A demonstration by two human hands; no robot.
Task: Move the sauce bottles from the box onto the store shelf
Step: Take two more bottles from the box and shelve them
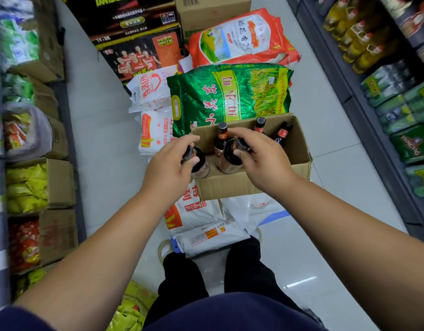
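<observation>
bottles [230, 161] partly hidden by hands [261, 158], left shelf [22, 182] blurred

— Up top?
— Dark navy top [230, 311], plain and soft-looking, across the bottom edge of the view.
— Sleeves?
— Short. Left sleeve [17, 318] in the same navy, ending on the upper arm. Forearms bare from there down to the left hand [169, 161] and the right hand [261, 158]. Right sleeve out of view.
— Lower down?
— Black trousers [182, 278], matte, loose in the leg, lightly creased.
— On the feet?
— Pale cream slipper [164, 249] with a rounded toe on the left foot, only partly seen. Small patch of blue just beside it, unclear whether part of the slipper. Right foot hidden.
</observation>
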